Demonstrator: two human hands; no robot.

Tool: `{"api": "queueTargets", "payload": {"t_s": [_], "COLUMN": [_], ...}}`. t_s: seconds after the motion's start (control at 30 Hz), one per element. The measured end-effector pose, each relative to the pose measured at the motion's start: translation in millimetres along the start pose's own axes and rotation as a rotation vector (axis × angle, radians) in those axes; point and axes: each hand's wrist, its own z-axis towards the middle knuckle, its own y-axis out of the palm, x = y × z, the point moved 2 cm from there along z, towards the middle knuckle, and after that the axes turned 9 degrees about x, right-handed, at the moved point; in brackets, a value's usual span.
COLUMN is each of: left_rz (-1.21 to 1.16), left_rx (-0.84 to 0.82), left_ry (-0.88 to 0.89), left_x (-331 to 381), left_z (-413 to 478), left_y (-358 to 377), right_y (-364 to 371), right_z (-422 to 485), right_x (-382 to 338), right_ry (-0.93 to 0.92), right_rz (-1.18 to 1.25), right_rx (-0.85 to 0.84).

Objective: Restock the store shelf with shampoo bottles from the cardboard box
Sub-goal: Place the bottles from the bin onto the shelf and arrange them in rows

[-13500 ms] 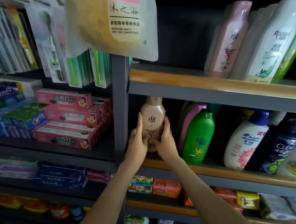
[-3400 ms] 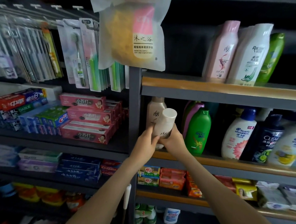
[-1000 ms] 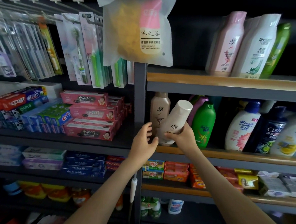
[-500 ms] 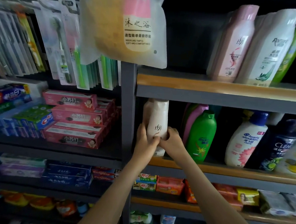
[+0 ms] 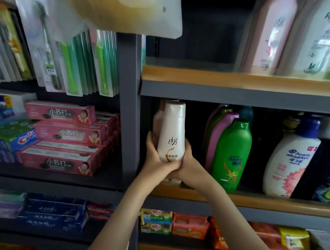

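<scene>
Pearly plastic, grey metal, wood trim
The gripped bottle [image 5: 172,133] is smooth, pearly glossy plastic; right of the grip a green bottle [image 5: 233,154] is glossy plastic; below it the shelf edge [image 5: 252,202] looks matt wood; left, the post [image 5: 128,103] is matt grey metal

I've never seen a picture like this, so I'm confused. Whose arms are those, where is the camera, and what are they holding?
There is no machine here. A person wears a camera on their head, so you see what they see: their own two arms reaching out. The left hand and right hand curl their fingers round a cream shampoo bottle, held upright at the front of the wooden shelf. A similar bottle stands right behind it, and a green bottle stands to its right. Pink toothpaste boxes are stacked on the left.
</scene>
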Motion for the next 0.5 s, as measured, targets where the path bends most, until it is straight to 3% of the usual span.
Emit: {"api": "queueTargets", "payload": {"t_s": [0.33,0.5], "left_rz": [0.107,0.094], "left_rx": [0.097,0.149], "left_ry": [-0.008,-0.035], "left_x": [-1.8,1.2], "left_z": [8.0,11.4], "left_y": [1.9,4.8], "right_y": [5.3,2.7], "right_z": [18.5,17.2], "right_x": [11.6,3.8], "right_ry": [-0.024,0.047], "right_rz": [-0.02,0.066], "right_rx": [0.031,-0.052]}}
